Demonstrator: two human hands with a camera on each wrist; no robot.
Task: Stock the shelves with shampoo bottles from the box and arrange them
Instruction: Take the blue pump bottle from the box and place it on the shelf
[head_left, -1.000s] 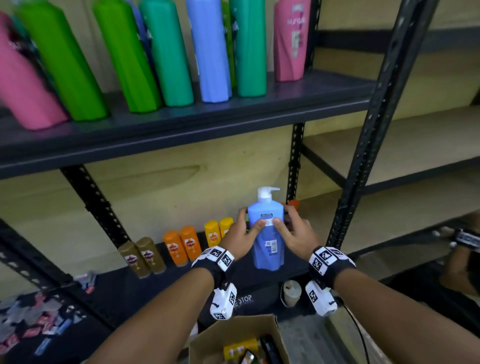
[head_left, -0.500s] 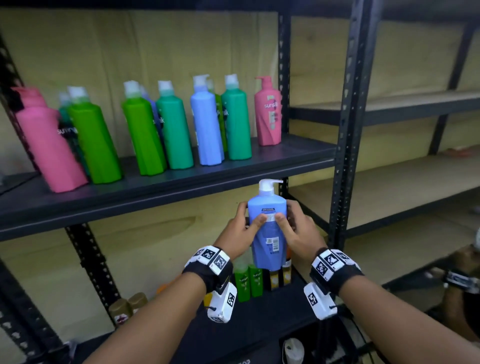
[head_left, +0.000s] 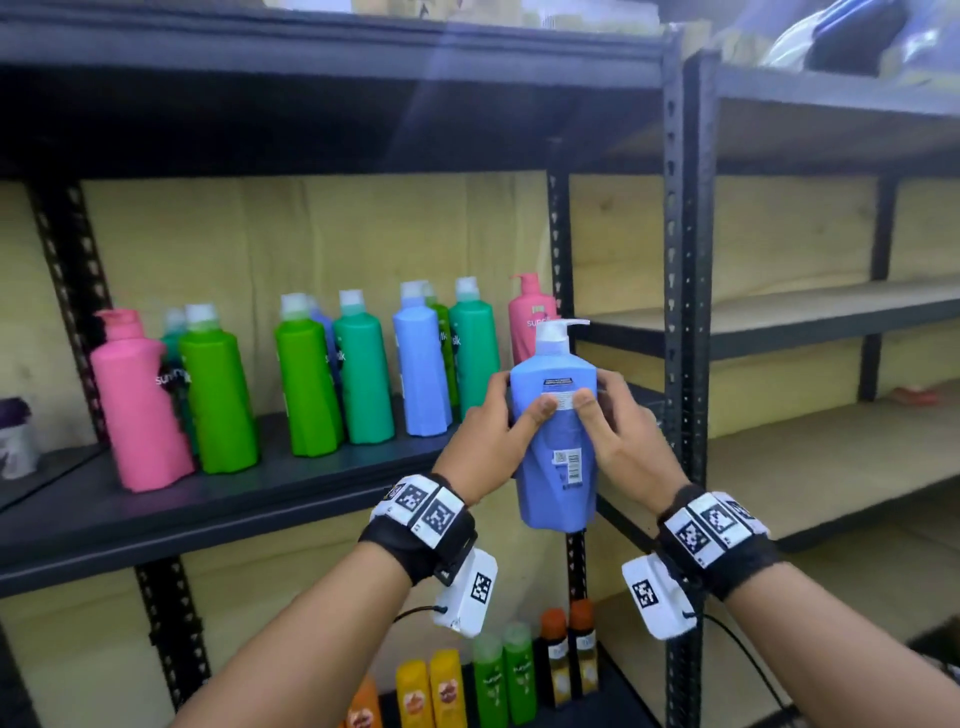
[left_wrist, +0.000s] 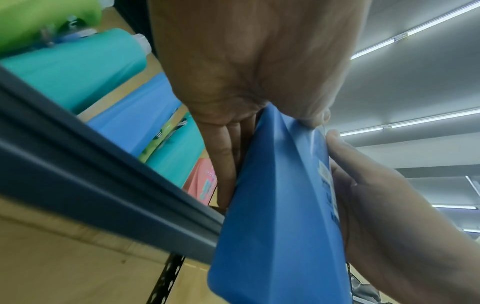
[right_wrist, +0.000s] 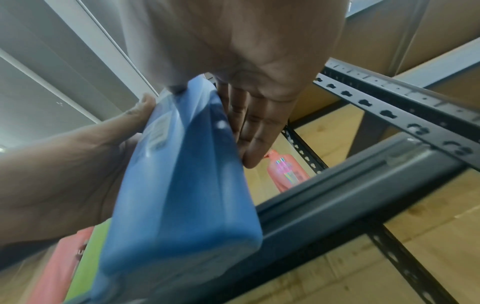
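Row of pink, green, teal and blue plastic bottles (head_left: 363, 374) upright on dark metal shelf (head_left: 249, 499); left hand (head_left: 493, 431) and right hand (head_left: 618, 431) clasping tall blue pump-top shampoo bottle (head_left: 558, 447) upright before shelf's right end, likely steadied for placement.

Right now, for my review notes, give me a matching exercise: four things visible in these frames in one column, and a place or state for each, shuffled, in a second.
Things
1. blue pump-top shampoo bottle
2. pink pump bottle nearest the shelf's left end
3. small yellow bottles
4. left hand

Places or states
A. standing on the lower shelf
B. held in the air between both hands
C. gripping the blue bottle's left side
D. standing on the dark middle shelf

Pairs: 1-B, 2-D, 3-A, 4-C
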